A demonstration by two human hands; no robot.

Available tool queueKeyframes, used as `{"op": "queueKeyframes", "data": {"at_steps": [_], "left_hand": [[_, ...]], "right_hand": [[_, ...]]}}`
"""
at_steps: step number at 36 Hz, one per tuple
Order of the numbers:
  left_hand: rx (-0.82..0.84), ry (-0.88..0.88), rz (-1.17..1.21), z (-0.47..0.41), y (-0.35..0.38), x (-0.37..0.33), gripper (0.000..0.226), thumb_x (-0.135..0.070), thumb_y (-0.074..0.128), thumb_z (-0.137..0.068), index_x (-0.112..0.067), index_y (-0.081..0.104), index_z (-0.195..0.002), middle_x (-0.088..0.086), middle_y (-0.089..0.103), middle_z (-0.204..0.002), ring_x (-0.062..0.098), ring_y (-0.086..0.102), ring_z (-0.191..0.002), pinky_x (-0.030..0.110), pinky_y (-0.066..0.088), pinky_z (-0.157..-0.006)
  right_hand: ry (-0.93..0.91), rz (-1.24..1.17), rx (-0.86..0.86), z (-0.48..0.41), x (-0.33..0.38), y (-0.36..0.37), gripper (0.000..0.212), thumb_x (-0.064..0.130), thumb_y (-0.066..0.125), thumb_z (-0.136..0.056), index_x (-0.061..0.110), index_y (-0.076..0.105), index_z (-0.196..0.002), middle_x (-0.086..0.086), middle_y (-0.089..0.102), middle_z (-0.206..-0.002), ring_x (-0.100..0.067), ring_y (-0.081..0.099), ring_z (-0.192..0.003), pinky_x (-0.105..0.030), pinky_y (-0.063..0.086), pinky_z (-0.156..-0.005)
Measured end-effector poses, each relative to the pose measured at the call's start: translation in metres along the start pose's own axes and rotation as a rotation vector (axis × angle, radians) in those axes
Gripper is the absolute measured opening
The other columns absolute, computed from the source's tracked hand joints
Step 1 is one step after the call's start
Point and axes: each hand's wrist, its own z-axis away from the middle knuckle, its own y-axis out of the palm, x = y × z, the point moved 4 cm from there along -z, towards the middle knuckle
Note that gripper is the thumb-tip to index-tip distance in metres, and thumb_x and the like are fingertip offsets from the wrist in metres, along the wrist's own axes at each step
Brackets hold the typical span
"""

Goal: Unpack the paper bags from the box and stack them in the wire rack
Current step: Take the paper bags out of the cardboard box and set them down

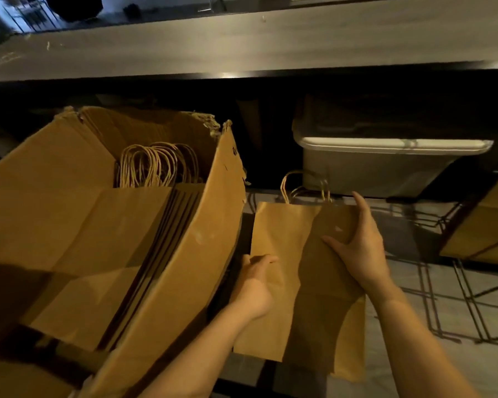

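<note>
A large torn cardboard box (184, 254) fills the left side, with several flat brown paper bags (104, 248) standing in it and their twine handles (158, 165) bunched at the far end. To its right a small stack of flat paper bags (282, 231) lies on the wire rack (431, 285), handles pointing away from me. My left hand (256, 280) grips the stack's left edge. My right hand (360, 242) lies flat on top of the stack with fingers spread near its upper right corner.
A long counter edge (242, 53) runs across the top. Under it a grey plastic bin (385, 159) stands behind the rack. Another brown cardboard piece (483, 225) leans at the far right. The space under the counter is dark.
</note>
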Motion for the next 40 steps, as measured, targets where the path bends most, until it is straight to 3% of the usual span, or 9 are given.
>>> {"op": "queueKeyframes", "data": {"at_steps": [3,9,13,16,22,27,30,35,40], "left_hand": [[-0.027,0.045,0.037,-0.005,0.005,0.008,0.060,0.003,0.053,-0.087,-0.022,0.040,-0.140,0.009,0.024,-0.149,0.025,0.034,-0.133,0.025,0.033,-0.105],[0.066,-0.070,0.068,-0.009,0.008,0.014,0.063,-0.021,0.056,-0.092,-0.038,0.025,-0.144,0.000,0.001,-0.156,0.027,0.021,-0.141,0.040,0.034,-0.110],[0.133,0.004,0.023,-0.001,-0.007,-0.006,0.060,-0.034,0.052,-0.095,-0.036,0.022,-0.147,-0.005,-0.006,-0.158,0.027,0.005,-0.145,0.045,0.022,-0.116],[0.145,0.136,-0.054,0.016,-0.021,-0.030,0.060,-0.039,0.050,-0.095,-0.032,0.022,-0.148,-0.004,0.009,-0.157,0.026,0.017,-0.142,0.043,0.026,-0.114],[-0.050,0.410,-0.073,0.071,-0.077,-0.076,0.052,-0.043,0.046,-0.095,-0.038,0.028,-0.144,-0.012,0.027,-0.150,0.011,0.029,-0.136,0.037,0.033,-0.109],[-0.258,0.565,-0.043,0.116,-0.142,-0.084,0.046,-0.043,0.046,-0.094,-0.041,0.037,-0.139,-0.018,0.041,-0.139,-0.001,0.040,-0.121,0.012,0.035,-0.085],[-0.419,0.586,-0.099,0.128,-0.180,-0.070,0.045,-0.044,0.047,-0.093,-0.042,0.040,-0.137,-0.021,0.043,-0.137,-0.003,0.041,-0.119,0.005,0.029,-0.077],[-0.599,0.487,-0.156,0.126,-0.232,-0.023,0.042,-0.040,0.049,-0.092,-0.037,0.044,-0.134,-0.015,0.049,-0.128,-0.002,0.041,-0.106,0.018,0.037,-0.084],[-0.755,0.323,-0.218,0.104,-0.260,0.044,0.045,-0.034,0.054,-0.092,-0.031,0.043,-0.136,-0.007,0.050,-0.131,0.013,0.046,-0.118,0.036,0.042,-0.099]], "right_hand": [[0.006,0.040,0.071,0.003,-0.007,0.008,0.103,0.015,0.079,-0.075,0.026,0.010,-0.151,-0.010,0.033,-0.143,-0.025,0.038,-0.128,-0.027,0.033,-0.094],[0.010,0.197,0.094,0.002,-0.014,0.014,0.090,0.032,0.075,-0.078,0.019,0.022,-0.149,-0.010,0.022,-0.155,-0.030,0.018,-0.142,-0.045,0.023,-0.113],[-0.107,0.230,0.064,-0.003,0.007,0.008,0.068,0.030,0.070,-0.083,0.012,0.040,-0.141,-0.010,0.043,-0.143,-0.028,0.036,-0.134,-0.038,0.031,-0.109],[-0.165,0.219,0.078,-0.009,0.034,0.001,0.059,0.031,0.068,-0.084,0.014,0.046,-0.136,-0.007,0.054,-0.133,-0.024,0.048,-0.124,-0.035,0.040,-0.100],[-0.363,0.203,0.134,-0.019,0.107,-0.006,0.043,0.026,0.066,-0.086,0.013,0.057,-0.125,-0.005,0.064,-0.115,-0.018,0.060,-0.105,-0.033,0.049,-0.085],[-0.602,0.294,0.139,-0.023,0.177,-0.001,0.037,0.033,0.059,-0.088,0.015,0.062,-0.120,-0.001,0.069,-0.102,-0.016,0.065,-0.092,-0.028,0.050,-0.076],[-0.708,0.301,0.194,-0.021,0.218,0.012,0.044,0.042,0.048,-0.085,0.017,0.062,-0.118,0.000,0.068,-0.101,-0.015,0.064,-0.091,-0.035,0.055,-0.076],[-0.867,0.381,0.258,-0.017,0.270,0.045,0.044,0.043,0.049,-0.086,0.018,0.060,-0.120,0.000,0.067,-0.104,-0.014,0.062,-0.092,-0.036,0.055,-0.076],[-1.039,0.517,0.332,-0.012,0.312,0.089,0.037,0.036,0.056,-0.091,0.018,0.058,-0.123,-0.001,0.065,-0.112,-0.017,0.060,-0.102,-0.038,0.054,-0.080]]}}
